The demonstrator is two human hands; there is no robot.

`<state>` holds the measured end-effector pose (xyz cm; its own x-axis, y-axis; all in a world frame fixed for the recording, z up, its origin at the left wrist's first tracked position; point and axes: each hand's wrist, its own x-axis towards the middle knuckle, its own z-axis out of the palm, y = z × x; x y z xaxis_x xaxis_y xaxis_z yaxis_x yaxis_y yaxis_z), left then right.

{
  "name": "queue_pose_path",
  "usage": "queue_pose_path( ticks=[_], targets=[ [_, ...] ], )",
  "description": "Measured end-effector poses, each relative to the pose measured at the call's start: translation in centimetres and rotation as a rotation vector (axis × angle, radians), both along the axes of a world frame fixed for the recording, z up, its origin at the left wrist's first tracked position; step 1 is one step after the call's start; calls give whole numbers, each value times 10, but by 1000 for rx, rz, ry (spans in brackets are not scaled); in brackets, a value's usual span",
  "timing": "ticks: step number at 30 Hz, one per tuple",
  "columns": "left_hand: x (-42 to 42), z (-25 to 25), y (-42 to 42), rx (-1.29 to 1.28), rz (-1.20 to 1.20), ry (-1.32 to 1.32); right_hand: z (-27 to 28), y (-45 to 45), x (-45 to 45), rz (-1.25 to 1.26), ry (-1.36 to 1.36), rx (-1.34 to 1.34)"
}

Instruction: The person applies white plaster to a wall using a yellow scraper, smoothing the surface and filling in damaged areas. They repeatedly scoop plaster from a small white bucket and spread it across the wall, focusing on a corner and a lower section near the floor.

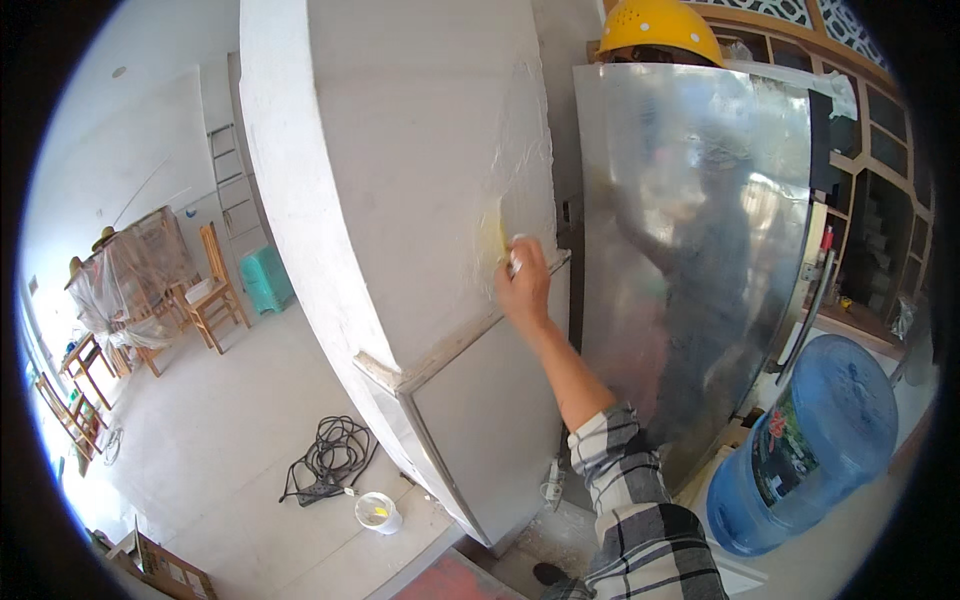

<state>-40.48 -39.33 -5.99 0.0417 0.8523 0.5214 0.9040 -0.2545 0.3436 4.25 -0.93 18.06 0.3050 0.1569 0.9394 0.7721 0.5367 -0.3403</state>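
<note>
My right hand [523,279], at the end of a black-and-white checked sleeve, grips a small tool with a yellow blade, perhaps a scraper [502,229]. The blade meets the grey wall face [420,172], low near its right edge. Around and above the blade, the wall surface looks wrinkled and shiny. Just below the hand runs a rough ledge [454,346] over a light panel [487,420]. My left hand is out of view.
A shiny metal door [690,247] stands right of the wall, with a yellow helmet [660,30] above it. A blue water bottle [810,442] is at lower right. On the floor lie a coiled black cable [337,457], a white bucket [379,512] and a cardboard box [171,571].
</note>
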Motion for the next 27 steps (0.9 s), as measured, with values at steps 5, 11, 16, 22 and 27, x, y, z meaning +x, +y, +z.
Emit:
queue_pose_path(
  ticks=[5,11,16,22,27],
  targets=[
    [-25,-2,3,42,-4,10,-22,-39,-30,81,-46,63],
    [-22,-15,41,29,-42,-64,96,23,56,-375,102,25],
    [-2,-3,87,17,-87,-97,119,63,86,-432,96,-81],
    [24,5,131,28,-99,-100,64,61,60,-321,-184,84],
    [41,6,160,24,-188,-138,-6,12,39,-114,-438,85]
  ],
)
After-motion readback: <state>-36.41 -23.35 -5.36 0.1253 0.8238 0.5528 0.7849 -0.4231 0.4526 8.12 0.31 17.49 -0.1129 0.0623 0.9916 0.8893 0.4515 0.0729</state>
